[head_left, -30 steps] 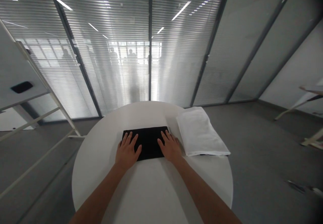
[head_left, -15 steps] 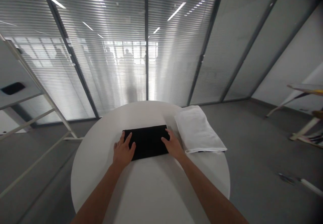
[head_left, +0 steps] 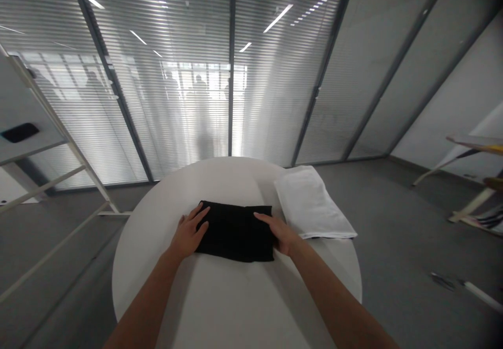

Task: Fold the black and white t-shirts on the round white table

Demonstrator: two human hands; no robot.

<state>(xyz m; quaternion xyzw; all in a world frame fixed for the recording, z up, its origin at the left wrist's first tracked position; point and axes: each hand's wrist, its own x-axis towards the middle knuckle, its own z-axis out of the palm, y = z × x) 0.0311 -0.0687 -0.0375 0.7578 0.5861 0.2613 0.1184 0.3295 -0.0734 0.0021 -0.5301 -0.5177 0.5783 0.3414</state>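
A black folded cloth [head_left: 236,232] forms a flat rectangle on the round white table [head_left: 236,302]. My left hand [head_left: 190,235] rests on its left end, fingers spread over the fabric. At the opposite end, my right hand [head_left: 281,232] grips the edge, thumb on top and the other fingers tucked behind or beneath, mostly hidden. Just beyond my right hand lies a folded white cloth [head_left: 310,202], with a thin dark strip showing under its near edge.
A white-framed stand [head_left: 84,163] is at the left, off the table. Behind the table runs a glass partition with blinds [head_left: 188,118]. Part of another table [head_left: 471,142] shows at the far right.
The black cloth has turned slightly, its right end coming nearer to me. My right hand has moved from lying over the right end to gripping its edge.
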